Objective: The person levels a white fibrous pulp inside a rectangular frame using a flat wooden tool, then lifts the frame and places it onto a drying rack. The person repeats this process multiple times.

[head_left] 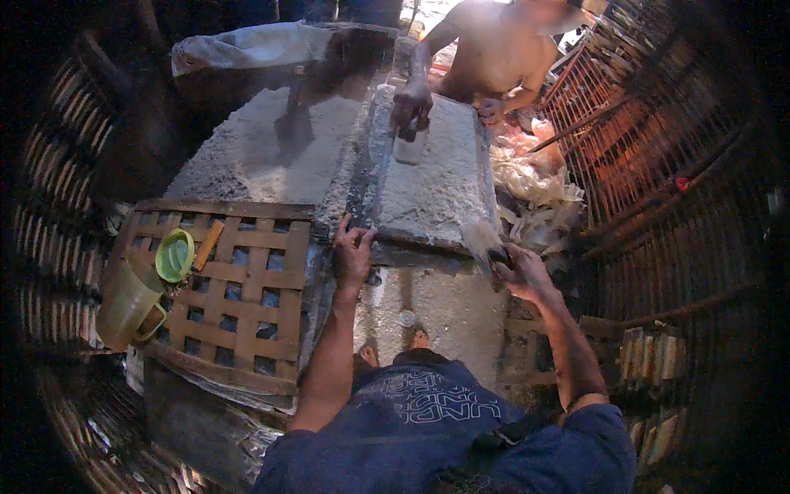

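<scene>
A shallow tray of white crumbly material (436, 185) lies in front of me, its near rim (424, 242) closest to my body. Beside its near left corner is my left hand (352, 253), fingers apart, resting at the edge and holding nothing. My right hand (524, 273) is closed around the dark handle of a scraper (481, 240). The scraper's broad pale blade is at the tray's near right corner. Across the tray, a co-worker's hand (412, 107) presses a flat pale tool (409, 150) onto the white material; their other hand (490, 109) is at the far right corner.
A larger white heap (239, 152) with a shovel-like blade (295, 132) lies left of the tray. On a woven slatted panel (239, 317) sit a green bowl (174, 255), a pitcher (132, 303) and a wooden stick (208, 245). Crumpled plastic bags (539, 198) lie right; slatted walls surround us.
</scene>
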Motion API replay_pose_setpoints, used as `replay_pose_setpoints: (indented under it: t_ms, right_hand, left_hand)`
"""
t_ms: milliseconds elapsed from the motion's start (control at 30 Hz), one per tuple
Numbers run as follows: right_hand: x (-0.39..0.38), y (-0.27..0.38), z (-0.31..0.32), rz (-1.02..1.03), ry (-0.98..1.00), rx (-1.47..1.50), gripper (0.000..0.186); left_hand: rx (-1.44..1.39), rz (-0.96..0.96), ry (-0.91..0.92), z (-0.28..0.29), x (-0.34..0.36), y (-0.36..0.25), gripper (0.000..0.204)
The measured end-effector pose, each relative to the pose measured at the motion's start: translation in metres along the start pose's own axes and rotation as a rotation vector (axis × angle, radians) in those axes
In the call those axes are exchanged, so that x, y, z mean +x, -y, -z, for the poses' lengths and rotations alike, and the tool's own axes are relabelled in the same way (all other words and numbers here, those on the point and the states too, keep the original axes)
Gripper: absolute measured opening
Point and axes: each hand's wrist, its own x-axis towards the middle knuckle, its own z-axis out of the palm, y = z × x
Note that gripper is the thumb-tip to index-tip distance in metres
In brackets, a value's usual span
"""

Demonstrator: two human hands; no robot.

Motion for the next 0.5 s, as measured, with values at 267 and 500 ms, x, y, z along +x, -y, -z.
replay_pose_setpoints:
  t_ms: [267,500]
  right_hand:
    - [0.072,-0.046,0.012,0.092,-0.486,0.152,0.045]
    - [0.131,-0.021,-0.033,0.098,-0.484,-0.013,0.047]
  left_hand:
    - [0.117,-0.128,-0.069,0.005,0.002,-0.010,0.021]
    - [0.116,-0.045,-0.022,0.004,-0.004,-0.008,0.019]
